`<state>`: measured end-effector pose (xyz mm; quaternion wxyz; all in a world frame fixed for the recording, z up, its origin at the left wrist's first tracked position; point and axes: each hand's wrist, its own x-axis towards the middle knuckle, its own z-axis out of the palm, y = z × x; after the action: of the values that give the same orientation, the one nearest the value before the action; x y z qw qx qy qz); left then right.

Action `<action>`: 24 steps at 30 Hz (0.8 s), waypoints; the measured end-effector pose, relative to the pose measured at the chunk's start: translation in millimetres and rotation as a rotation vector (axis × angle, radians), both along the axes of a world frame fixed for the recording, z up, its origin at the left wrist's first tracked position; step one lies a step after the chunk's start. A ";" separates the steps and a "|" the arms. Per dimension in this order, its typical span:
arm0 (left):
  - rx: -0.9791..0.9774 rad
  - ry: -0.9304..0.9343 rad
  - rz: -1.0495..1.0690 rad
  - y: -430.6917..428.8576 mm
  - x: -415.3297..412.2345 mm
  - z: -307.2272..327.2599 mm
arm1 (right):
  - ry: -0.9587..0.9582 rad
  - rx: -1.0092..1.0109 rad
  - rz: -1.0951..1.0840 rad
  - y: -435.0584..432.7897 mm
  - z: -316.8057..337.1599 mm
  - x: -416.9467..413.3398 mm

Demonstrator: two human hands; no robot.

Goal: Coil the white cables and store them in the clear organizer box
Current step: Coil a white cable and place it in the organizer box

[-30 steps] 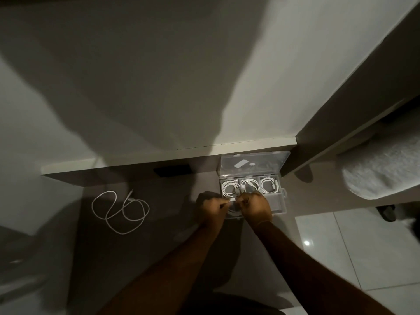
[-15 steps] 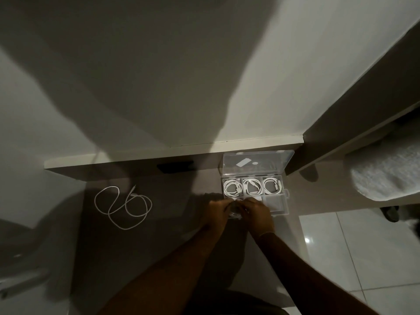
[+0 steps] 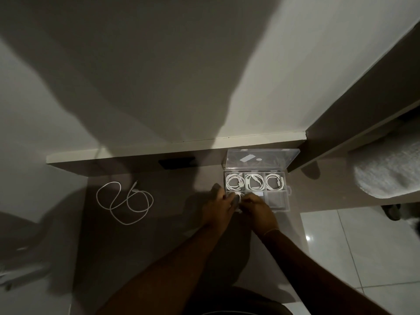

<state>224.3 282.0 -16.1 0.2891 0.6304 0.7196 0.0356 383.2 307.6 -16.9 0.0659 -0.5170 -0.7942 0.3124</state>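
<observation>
The clear organizer box [image 3: 286,200] lies on the brown desk with its lid [image 3: 261,159] open against the back ledge. Its far row holds three coiled white cables, left [image 3: 234,181], middle [image 3: 255,181] and right [image 3: 275,181]. My left hand [image 3: 219,206] and my right hand [image 3: 259,209] meet over the box's near-left compartment, both pinching a coiled white cable [image 3: 238,196] that my fingers mostly hide. A loose, uncoiled white cable [image 3: 126,201] sprawls on the desk far to the left.
A small dark flat object [image 3: 177,162] sits by the back ledge. The desk [image 3: 159,235] ends on the right at a white tiled floor [image 3: 354,246]. A grey towel-like bundle [image 3: 391,171] lies at the right under a shelf.
Both hands have stayed together at the box's near-left compartment, working the coiled cable with only slight shifts. The view drifted a little. The loose cable has not moved.
</observation>
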 end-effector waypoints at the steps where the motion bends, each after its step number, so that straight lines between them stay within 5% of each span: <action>1: 0.021 0.023 -0.024 0.3 -0.4 0.6 | -0.005 0.007 -0.002 1.5 1.1 -2.0; 11: 0.021 0.120 -0.168 14.1 0.8 6.9 | 0.000 0.061 -0.012 8.8 4.4 -13.8; 19: 0.092 0.190 -0.389 14.8 9.3 -3.8 | 0.121 -0.016 -0.407 11.0 -2.5 -6.1; 24: 0.082 0.178 -0.358 15.4 10.2 -3.3 | 0.164 0.052 -0.443 14.8 -0.1 -9.1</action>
<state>234.4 297.4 -19.3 0.2000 0.7603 0.6165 -0.0429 374.1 322.5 -16.9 0.2104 -0.6497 -0.6611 0.3108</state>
